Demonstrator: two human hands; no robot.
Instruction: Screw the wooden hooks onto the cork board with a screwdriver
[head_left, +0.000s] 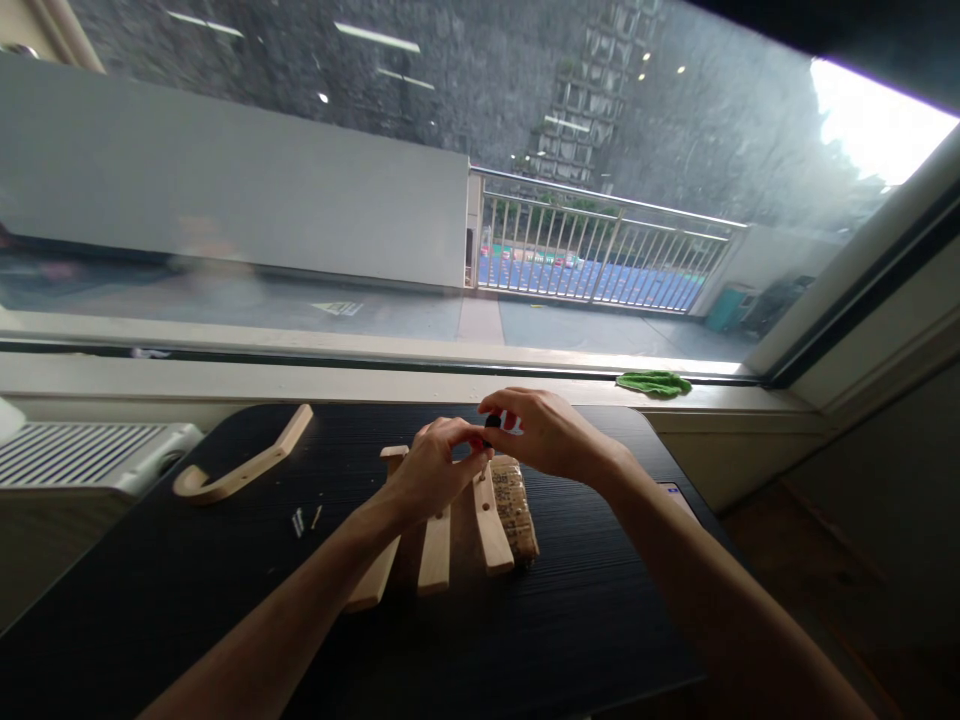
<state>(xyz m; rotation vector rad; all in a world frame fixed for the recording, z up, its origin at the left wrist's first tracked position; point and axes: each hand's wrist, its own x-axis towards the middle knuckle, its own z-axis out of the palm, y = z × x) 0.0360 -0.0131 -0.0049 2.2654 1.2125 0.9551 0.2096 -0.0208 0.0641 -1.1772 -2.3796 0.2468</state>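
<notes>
My right hand (pixel 547 432) is closed around a red, white and black screwdriver (pixel 512 422), held above a pale wooden strip. My left hand (pixel 439 462) pinches at the black part of the tool, its fingertips close to my right fingers. Below them, a screw or the tool's tip meets the right wooden strip (pixel 492 535), which has dark holes in it. That strip leans on a bundle of brown corrugated cardboard (pixel 517 510). Under my left hand lie a middle wooden strip (pixel 434 555) and a left wooden piece (pixel 375 580), both partly hidden.
A curved wooden piece (pixel 251 472) rests on the black table (pixel 600 620) at the left. Small screws (pixel 298 522) lie nearer. A phone-like device (pixel 679 500) sits at the right edge, a green cloth (pixel 654 383) on the windowsill, and a radiator (pixel 97 455) at the left.
</notes>
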